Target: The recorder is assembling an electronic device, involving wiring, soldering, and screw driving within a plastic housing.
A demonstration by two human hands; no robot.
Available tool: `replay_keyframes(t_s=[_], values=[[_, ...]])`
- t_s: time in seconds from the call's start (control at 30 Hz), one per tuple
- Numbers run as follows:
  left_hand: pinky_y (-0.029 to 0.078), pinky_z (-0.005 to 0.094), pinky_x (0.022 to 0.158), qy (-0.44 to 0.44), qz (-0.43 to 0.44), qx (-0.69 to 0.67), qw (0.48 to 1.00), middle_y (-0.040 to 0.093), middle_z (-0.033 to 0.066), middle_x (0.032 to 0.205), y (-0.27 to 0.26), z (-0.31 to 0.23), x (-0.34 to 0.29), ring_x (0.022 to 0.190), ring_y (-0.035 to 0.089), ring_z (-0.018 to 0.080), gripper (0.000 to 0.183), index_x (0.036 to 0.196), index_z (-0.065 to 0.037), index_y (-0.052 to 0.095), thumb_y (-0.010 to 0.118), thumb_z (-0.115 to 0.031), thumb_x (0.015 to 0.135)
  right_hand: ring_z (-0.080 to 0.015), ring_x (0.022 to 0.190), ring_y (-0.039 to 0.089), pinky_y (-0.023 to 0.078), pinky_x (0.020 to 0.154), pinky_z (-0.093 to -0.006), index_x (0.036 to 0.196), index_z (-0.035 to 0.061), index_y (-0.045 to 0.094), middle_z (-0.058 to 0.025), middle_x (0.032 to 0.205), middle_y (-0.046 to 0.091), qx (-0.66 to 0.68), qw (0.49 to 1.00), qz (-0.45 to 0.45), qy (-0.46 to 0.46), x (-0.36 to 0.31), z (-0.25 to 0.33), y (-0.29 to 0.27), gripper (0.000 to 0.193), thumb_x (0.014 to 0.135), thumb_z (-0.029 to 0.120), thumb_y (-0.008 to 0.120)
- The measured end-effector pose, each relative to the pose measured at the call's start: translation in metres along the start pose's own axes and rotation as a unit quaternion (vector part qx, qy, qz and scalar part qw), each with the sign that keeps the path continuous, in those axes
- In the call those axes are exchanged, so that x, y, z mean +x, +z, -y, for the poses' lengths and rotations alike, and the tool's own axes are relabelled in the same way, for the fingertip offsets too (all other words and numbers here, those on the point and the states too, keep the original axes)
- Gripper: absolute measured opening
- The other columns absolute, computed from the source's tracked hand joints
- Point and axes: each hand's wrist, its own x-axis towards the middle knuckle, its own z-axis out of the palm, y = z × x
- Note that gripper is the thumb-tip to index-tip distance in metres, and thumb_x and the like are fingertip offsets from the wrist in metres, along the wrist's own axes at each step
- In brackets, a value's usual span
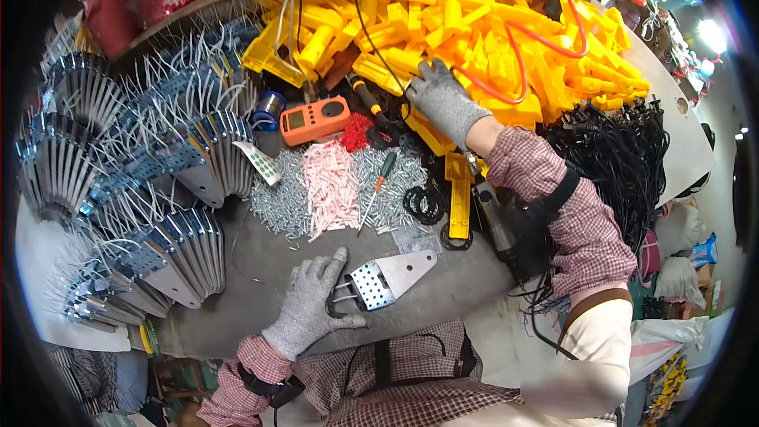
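Observation:
My left hand (315, 304), in a grey glove, rests on the dark work mat with thumb and fingers apart. Beside it lies a flat metal bracket (407, 270) with a perforated bluish plate (371, 285) and short white leads, which run toward the glove. My right hand (447, 101), gloved too, reaches to the near edge of a heap of yellow plastic housings (474, 24). Its fingers are stretched out and spread against the pieces, with no piece clearly held. Below that forearm sit a single yellow housing (459, 198) and a dark power screwdriver (494, 217).
Screws (281, 190), pink sleeves (330, 190) and a green-handled screwdriver (387, 166) lie mid-table. An orange meter (315, 121) and solder spool (269, 109) stand behind. Stacked brackets (178, 261) fill the left; black cables (613, 158) lie right. A red hose (518, 63) crosses the housings.

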Motion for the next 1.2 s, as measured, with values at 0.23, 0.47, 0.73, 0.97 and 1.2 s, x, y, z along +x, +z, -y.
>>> replay_keyframes(t_s=[0.23,0.47,0.73,0.97,1.2], values=[[0.036,0.0459,0.114,0.006,-0.049,-0.153,0.987,0.049,0.0192,0.139,-0.011,0.014,-0.019,0.132,0.048,0.0356,0.118,0.154,-0.005,0.037,0.092,-0.054,0.062,-0.0429,0.104,0.065,0.057,0.086,-0.0496,0.125,0.0053,0.056,-0.0222,0.105,0.069,0.287,0.916,-0.259,0.110,-0.001,-0.051,-0.031,0.058,0.074,0.016,0.079],[0.045,0.0395,0.104,0.065,-0.357,-0.230,0.903,0.055,0.0139,0.132,-0.062,-0.004,-0.042,0.116,0.057,0.0242,0.067,0.140,0.003,0.040,0.073,-0.029,0.093,-0.0257,0.111,0.064,0.054,0.094,-0.0380,0.124,0.0056,0.055,-0.0118,0.124,0.062,0.930,0.317,-0.188,-0.008,-0.112,0.108,-0.116,0.033,0.095,0.017,0.064],[0.056,0.0359,0.077,-0.161,-0.054,-0.348,0.922,0.068,0.0104,0.102,-0.033,0.022,-0.027,0.085,0.070,0.0249,0.057,0.122,-0.002,0.057,0.076,-0.044,0.090,-0.0461,0.148,0.025,0.023,0.121,-0.0635,0.147,0.0084,0.046,-0.0234,0.156,0.032,0.584,0.803,-0.037,-0.111,-0.190,0.160,-0.054,0.100,0.068,0.055,0.085],[0.033,0.0593,0.110,0.046,-0.096,0.036,0.994,0.044,0.0177,0.149,-0.011,0.012,-0.040,0.135,0.042,0.0432,0.094,0.143,-0.014,0.049,0.085,-0.050,0.064,-0.0417,0.113,0.059,0.052,0.095,-0.0459,0.129,-0.0008,0.053,-0.0233,0.123,0.055,0.612,0.782,-0.105,0.053,-0.149,0.155,-0.048,0.047,0.089,0.019,0.069],[0.026,0.0646,0.117,0.054,0.083,0.092,0.991,0.030,0.0239,0.157,-0.030,-0.021,-0.032,0.140,0.035,0.0485,0.113,0.151,-0.017,0.041,0.087,-0.061,0.057,-0.0420,0.094,0.066,0.055,0.081,-0.0509,0.105,0.0007,0.062,-0.0213,0.103,0.064,0.482,0.864,-0.028,0.144,-0.088,0.134,-0.017,0.023,0.091,0.018,0.067]])
